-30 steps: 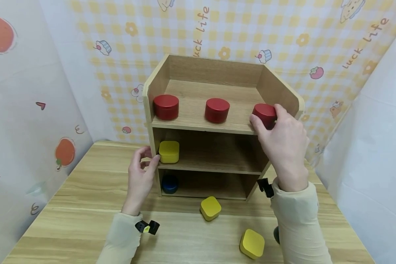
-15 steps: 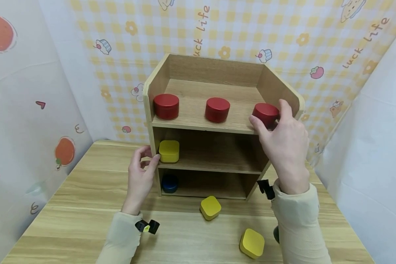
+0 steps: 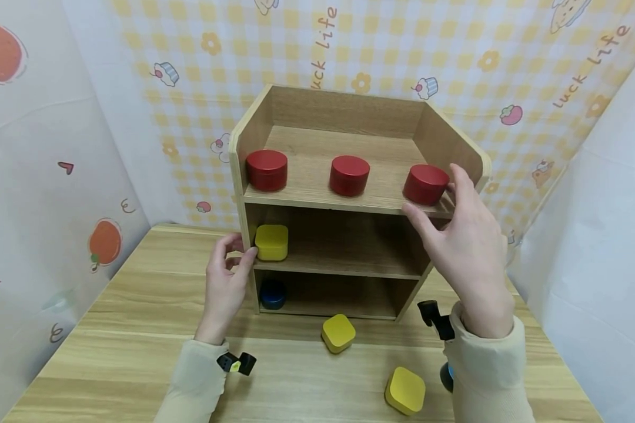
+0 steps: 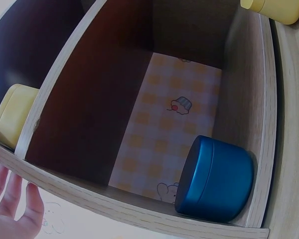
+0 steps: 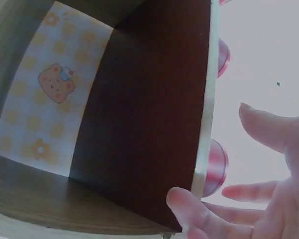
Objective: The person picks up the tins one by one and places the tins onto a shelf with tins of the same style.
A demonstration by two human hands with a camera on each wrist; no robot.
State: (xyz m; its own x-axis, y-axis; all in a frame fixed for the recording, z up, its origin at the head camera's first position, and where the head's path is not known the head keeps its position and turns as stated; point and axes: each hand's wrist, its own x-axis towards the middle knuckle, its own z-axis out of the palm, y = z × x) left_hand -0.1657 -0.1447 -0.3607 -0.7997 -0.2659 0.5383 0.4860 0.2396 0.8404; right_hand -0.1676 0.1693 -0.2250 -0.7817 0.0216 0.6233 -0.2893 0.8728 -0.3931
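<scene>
A small wooden shelf (image 3: pixel 338 273) stands on the table. My left hand (image 3: pixel 226 288) holds its left side panel, thumb at the front edge beside a yellow rounded-square tin (image 3: pixel 271 242) on the middle level. At the right end of the top level sits a round red tin (image 3: pixel 425 184). Around its right and front sides, my right hand (image 3: pixel 468 252) has thumb and fingers spread, not gripping it. Two more round red tins, one in the middle (image 3: pixel 349 175) and one at the left (image 3: pixel 267 170), share that level. A round blue tin (image 4: pixel 217 179) occupies the bottom level's left corner.
Two yellow tins lie on the table before the shelf, one nearer it (image 3: pixel 338 333) and one farther forward (image 3: pixel 405 390). A dark round thing with a blue part (image 3: pixel 447 377) is partly hidden by the right sleeve. Patterned cloth (image 3: pixel 349 47) hangs behind.
My right hand has let go of the right red tin, its fingers spreading and the hand drawing slightly right and down. The left hand keeps its hold on the shelf panel.
</scene>
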